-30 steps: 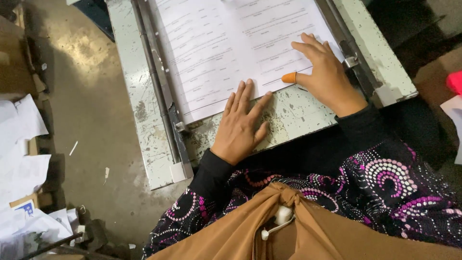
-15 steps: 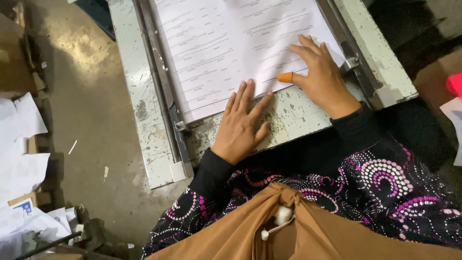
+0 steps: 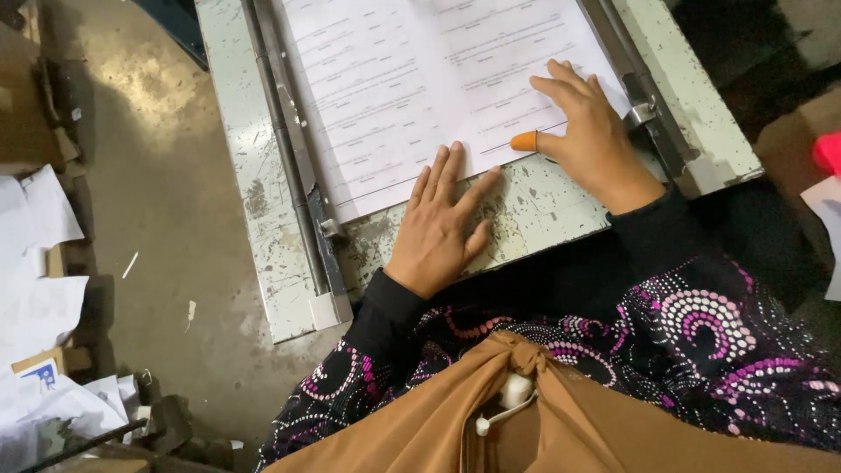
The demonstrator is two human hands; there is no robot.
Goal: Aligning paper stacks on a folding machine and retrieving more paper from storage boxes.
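Bottom of frame: brown cloth knot (image 3: 517, 355) and patterned dark sleeves, nearest the camera. Just above, left hand (image 3: 442, 228) lies flat at lower centre, fingers spread and open, palm on the worn metal table (image 3: 543, 210), fingertips touching the near edge of the paper stack (image 3: 420, 88). It grips nothing. Right hand (image 3: 591, 131) at centre right, also open, fingers pressing down on the stack's near right corner; thumb wears an orange rubber tip (image 3: 524, 141) resting at the paper edge (no pinch visible). Stack sits in the upper centre, between a left guide rail (image 3: 289, 158) and a right rail with clamp (image 3: 644, 109). To square the sheets well, judged: keep both palms flat, push evenly, stay clear of the rails. Loose paper scraps (image 3: 35, 263) lie on the floor at far left.
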